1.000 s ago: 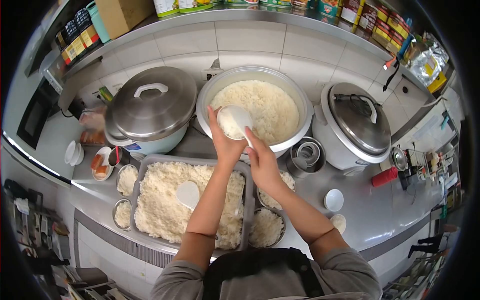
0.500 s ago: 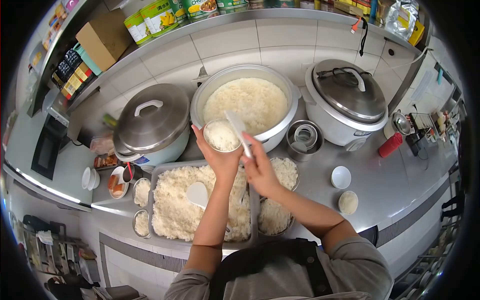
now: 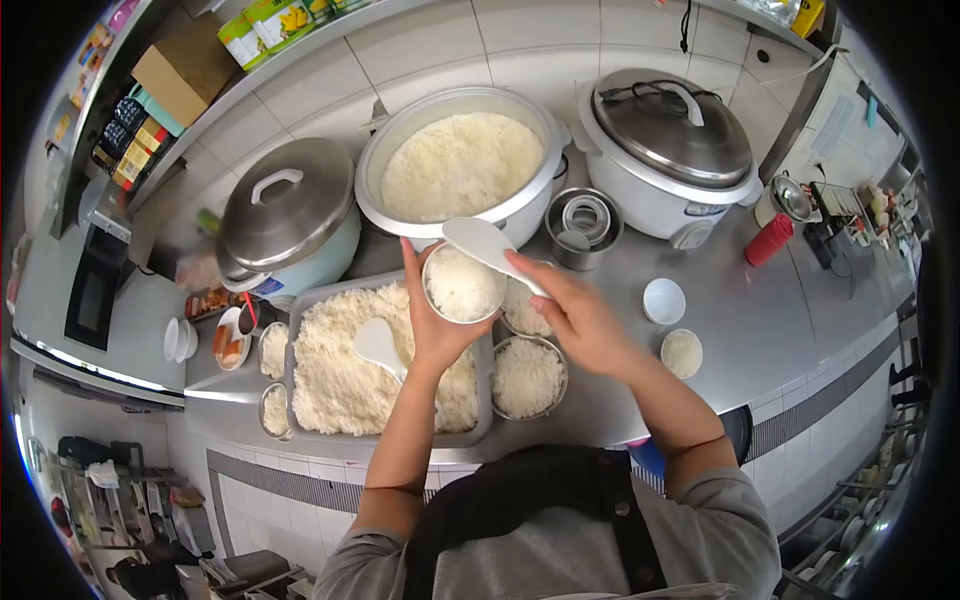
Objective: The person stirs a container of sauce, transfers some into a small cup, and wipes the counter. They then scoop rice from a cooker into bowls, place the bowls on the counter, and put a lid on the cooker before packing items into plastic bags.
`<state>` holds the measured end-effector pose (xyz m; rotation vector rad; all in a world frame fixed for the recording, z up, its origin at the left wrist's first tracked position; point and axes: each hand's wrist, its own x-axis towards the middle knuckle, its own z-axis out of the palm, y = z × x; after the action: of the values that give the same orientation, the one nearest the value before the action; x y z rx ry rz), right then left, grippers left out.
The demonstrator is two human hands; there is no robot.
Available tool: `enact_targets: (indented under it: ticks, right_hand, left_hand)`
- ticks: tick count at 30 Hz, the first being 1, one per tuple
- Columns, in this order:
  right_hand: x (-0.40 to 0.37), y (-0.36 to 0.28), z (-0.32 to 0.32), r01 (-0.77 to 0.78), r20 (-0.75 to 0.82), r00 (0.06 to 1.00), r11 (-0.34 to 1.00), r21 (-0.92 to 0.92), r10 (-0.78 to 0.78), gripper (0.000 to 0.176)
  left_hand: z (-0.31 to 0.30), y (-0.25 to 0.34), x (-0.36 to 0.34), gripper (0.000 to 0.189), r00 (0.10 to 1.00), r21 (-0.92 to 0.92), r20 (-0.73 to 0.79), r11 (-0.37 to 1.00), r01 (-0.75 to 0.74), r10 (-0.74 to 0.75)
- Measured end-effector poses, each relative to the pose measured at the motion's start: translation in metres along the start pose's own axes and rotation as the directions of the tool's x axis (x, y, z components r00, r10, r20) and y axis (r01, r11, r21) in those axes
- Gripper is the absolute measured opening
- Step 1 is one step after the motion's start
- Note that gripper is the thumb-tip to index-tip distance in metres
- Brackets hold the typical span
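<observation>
1. Far left, white bowls (image 3: 180, 338) sit near an oval dish (image 3: 240, 365) holding orange-brown pieces of food.
2. Next come two small bowls of rice (image 3: 265, 425), set one nearer the person than the other, and behind them a large pot (image 3: 345, 225) with its metal lid (image 3: 280, 225) on.
3. A grey tray (image 3: 484, 405) of rice stands beside these on the surface (image 3: 740, 310); a spare paddle (image 3: 375, 342) lies on its rice.
4. The left hand (image 3: 438, 335) is raised over the tray's right side, its fingers part-curled around and under a rice-filled bowl (image 3: 470, 320), which is held off the surface with its opening upward.
5. Behind that bowl stands an open pot (image 3: 535, 220), rice inside.
6. A white paddle (image 3: 475, 240) slants across the held bowl's far edge; whether it touches the rice is unclear.
7. The right hand (image 3: 575, 315) has its fingers closed on the paddle's handle.
8. Below that hand are two larger bowls of rice (image 3: 530, 415); behind it, a metal pot (image 3: 575, 258) containing smaller metal pieces.
9. Farther right are a lidded rice cooker (image 3: 640, 215), a white bowl (image 3: 664, 301), a small bowl of rice (image 3: 682, 375) and a red bottle (image 3: 769, 241).
</observation>
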<state>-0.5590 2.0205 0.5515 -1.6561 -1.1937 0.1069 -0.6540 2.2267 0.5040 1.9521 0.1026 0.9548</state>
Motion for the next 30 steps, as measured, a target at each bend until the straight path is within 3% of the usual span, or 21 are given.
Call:
enact_targets:
  ticks: [2, 3, 4, 5, 8, 9, 10, 11, 12, 15, 16, 19, 22, 23, 25, 28, 30]
  right_hand:
    - [-0.002, -0.02, -0.026, -0.143, 0.221, 0.96, 0.981, -0.134, 0.17, 0.053]
    - [-0.002, -0.033, -0.037, -0.23, 0.341, 0.888, 0.94, -0.25, 0.308, 0.053]
    - [-0.005, -0.038, -0.044, -0.297, 0.436, 0.781, 0.88, -0.371, 0.447, 0.052]
    - [-0.015, -0.028, -0.05, -0.262, 0.383, 0.832, 0.893, -0.365, 0.401, 0.054]
    - [-0.047, 0.022, -0.079, -0.03, 0.142, 0.988, 0.989, -0.147, 0.052, 0.053]
    - [-0.055, 0.016, -0.092, -0.201, 0.162, 0.966, 0.979, -0.021, 0.202, 0.05]
    - [-0.067, 0.019, -0.1, -0.249, 0.249, 0.937, 0.968, -0.021, 0.246, 0.048]
    - [-0.08, 0.025, -0.106, -0.297, 0.333, 0.898, 0.955, -0.021, 0.287, 0.047]
    - [-0.092, 0.031, -0.111, -0.343, 0.414, 0.852, 0.939, -0.023, 0.321, 0.046]
    - [-0.122, 0.051, -0.12, -0.447, 0.375, 0.83, 0.895, 0.002, 0.413, 0.046]
    - [-0.13, 0.058, -0.124, -0.475, 0.365, 0.821, 0.88, 0.011, 0.438, 0.047]
    - [-0.152, 0.1, -0.165, -0.503, 0.103, 0.862, 0.863, 0.042, 0.497, 0.051]
    - [-0.157, 0.161, -0.185, -0.646, -0.139, 0.757, 0.763, -0.017, 0.638, 0.054]
    - [-0.162, 0.19, -0.185, -0.705, -0.162, 0.706, 0.706, -0.067, 0.689, 0.052]
    - [-0.179, 0.254, -0.174, -0.799, -0.22, 0.601, 0.578, -0.163, 0.769, 0.047]
    - [-0.199, 0.315, -0.136, -0.615, -0.384, 0.788, 0.594, -0.519, 0.48, 0.04]
    - [-0.194, 0.326, -0.129, -0.695, -0.349, 0.711, 0.534, -0.482, 0.611, 0.035]
  left_hand:
    - [0.008, 0.0, -0.009, 0.144, 0.989, -0.037, 0.105, 0.994, 0.104, -0.1]
    - [0.014, 0.0, -0.011, 0.145, 0.991, 0.028, 0.135, 0.999, 0.022, -0.025]
    - [0.021, -0.003, -0.014, 0.145, 0.987, -0.011, 0.156, 0.999, 0.031, -0.029]
    - [0.029, -0.008, -0.019, 0.145, 0.983, -0.05, 0.181, 0.998, 0.045, -0.035]
    - [0.058, -0.006, -0.04, 0.14, 0.965, -0.134, 0.23, 0.978, 0.162, -0.128]
    - [0.069, -0.01, -0.047, 0.14, 0.957, -0.172, 0.25, 0.965, 0.196, -0.149]
    - [0.081, -0.01, -0.053, 0.139, 0.947, -0.208, 0.27, 0.95, 0.231, -0.171]
    - [0.093, -0.009, -0.058, 0.138, 0.94, -0.125, 0.296, 0.969, 0.211, -0.167]
    - [0.107, -0.01, -0.065, 0.138, 0.917, -0.156, 0.319, 0.941, 0.301, -0.24]
    - [0.146, -0.006, -0.085, 0.135, 0.797, -0.189, 0.407, 0.813, 0.551, -0.446]
    - [0.162, -0.01, -0.095, 0.135, 0.808, -0.177, 0.399, 0.829, 0.531, -0.433]
    - [0.211, -0.042, -0.136, 0.134, 0.831, -0.114, 0.374, 0.869, 0.481, -0.411]
    - [0.249, -0.051, -0.165, 0.134, 0.846, -0.044, 0.336, 0.89, 0.453, -0.414]
    - [0.257, -0.052, -0.174, 0.138, 0.818, 0.159, 0.321, 0.879, 0.45, -0.477]
    - [0.274, -0.058, -0.189, 0.14, 0.817, 0.22, 0.305, 0.871, 0.44, -0.49]
    - [0.285, -0.072, -0.197, 0.144, 0.817, 0.221, 0.315, 0.874, 0.433, -0.484]
    - [0.287, -0.078, -0.199, 0.148, 0.829, 0.156, 0.32, 0.889, 0.43, -0.458]
